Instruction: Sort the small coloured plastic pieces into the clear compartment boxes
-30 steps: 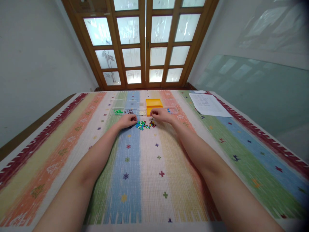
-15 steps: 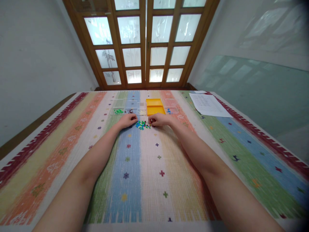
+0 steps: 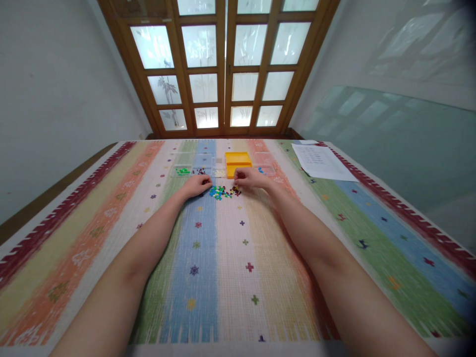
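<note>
A loose heap of small coloured pieces (image 3: 219, 192), mostly blue and green with dark brown ones at its right end, lies on the striped tablecloth. At the heap's left edge rests my left hand (image 3: 197, 186), fingers curled together; whatever is in them is hidden. My right hand (image 3: 251, 177) is over the heap's right end, just in front of an open yellow box (image 3: 238, 157). Its thumb and fingers are pinched, and anything between them is too small to make out.
Behind my left hand stand clear boxes holding green pieces (image 3: 182, 171) and dark brown pieces (image 3: 201, 171). Blue pieces (image 3: 261, 170) sit in a clear box right of the yellow one. A printed sheet (image 3: 323, 161) lies at the right, before glass-paned doors (image 3: 223, 69).
My right hand has moved slightly up and right, from the heap toward the yellow box, uncovering more of the brown pieces. My left hand has stayed almost in place.
</note>
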Demonstrator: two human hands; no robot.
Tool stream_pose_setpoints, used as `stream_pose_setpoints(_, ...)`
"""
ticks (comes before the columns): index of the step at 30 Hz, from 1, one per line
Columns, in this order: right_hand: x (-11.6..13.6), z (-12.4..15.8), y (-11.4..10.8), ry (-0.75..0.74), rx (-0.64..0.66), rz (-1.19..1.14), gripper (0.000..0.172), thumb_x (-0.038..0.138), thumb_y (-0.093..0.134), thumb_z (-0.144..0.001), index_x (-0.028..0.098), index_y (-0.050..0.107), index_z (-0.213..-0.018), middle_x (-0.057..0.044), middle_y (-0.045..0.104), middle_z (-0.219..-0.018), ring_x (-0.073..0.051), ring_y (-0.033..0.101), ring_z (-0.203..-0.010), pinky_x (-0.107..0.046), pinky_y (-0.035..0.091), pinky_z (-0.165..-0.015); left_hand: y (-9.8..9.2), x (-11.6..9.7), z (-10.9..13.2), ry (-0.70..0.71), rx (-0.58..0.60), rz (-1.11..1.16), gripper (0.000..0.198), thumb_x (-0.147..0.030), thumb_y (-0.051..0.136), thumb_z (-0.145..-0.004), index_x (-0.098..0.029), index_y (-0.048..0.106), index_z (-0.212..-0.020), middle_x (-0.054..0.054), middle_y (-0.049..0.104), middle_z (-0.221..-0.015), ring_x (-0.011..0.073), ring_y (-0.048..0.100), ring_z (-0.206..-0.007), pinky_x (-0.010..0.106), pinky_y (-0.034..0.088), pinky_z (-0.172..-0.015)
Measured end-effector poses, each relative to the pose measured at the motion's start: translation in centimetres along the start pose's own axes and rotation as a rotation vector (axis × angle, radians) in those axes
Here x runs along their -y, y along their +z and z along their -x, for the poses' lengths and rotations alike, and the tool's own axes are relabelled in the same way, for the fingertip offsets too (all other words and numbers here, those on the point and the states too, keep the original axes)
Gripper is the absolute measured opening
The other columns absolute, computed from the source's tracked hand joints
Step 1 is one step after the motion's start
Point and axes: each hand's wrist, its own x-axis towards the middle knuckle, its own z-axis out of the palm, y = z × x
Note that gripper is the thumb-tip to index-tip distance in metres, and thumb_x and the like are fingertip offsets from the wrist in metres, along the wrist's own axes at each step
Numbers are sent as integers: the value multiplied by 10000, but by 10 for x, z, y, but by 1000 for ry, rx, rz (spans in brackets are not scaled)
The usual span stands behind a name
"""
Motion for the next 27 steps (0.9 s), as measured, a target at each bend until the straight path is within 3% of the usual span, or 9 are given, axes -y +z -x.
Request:
stream_pose_setpoints(4,-17,-3,-10,-18,-242,-14,161,335,597,-815,193,619,-888,-28,660,-869,-169,568,-768,-279,422,-698,-1,-1,0,-5,3,-8,267,-412,564,-910,-188,699,-853,28,675,-788,180,560,-735,274,412,-681)
stream_pose_setpoints(8,-38,0,-25,57,-510,36,177,350,595,-823,188,650,-869,-57,680,-887,-193,581,-816,-304,429,-749,0,-1,0,-7,1,-11,265,-403,559,-909,-188,705,-859,29,681,-791,182,564,-737,277,412,-683)
stream_pose_setpoints(12,-63,5,-38,177,-651,90,172,306,579,-815,180,689,-856,-59,688,-848,-197,578,-785,-312,422,-743,2,1,0,-12,-1,-11,261,-398,558,-906,-187,710,-880,29,692,-808,184,575,-745,278,409,-687)
stream_pose_setpoints(19,-88,9,-39,287,-683,44,321,233,553,-788,150,755,-1024,-94,743,-943,-222,632,-834,-329,466,-768,4,3,-1,-20,-21,-23,251,-399,561,-900,-197,709,-885,32,699,-814,193,580,-749,287,405,-688)
stream_pose_setpoints(27,-85,14,-37,322,-709,126,371,211,520,-822,167,755,-1105,-108,753,-985,-245,642,-877,-345,478,-799,5,3,-1,-22,-29,-28,244,-397,563,-914,-204,710,-886,36,711,-839,198,591,-765,286,404,-682)
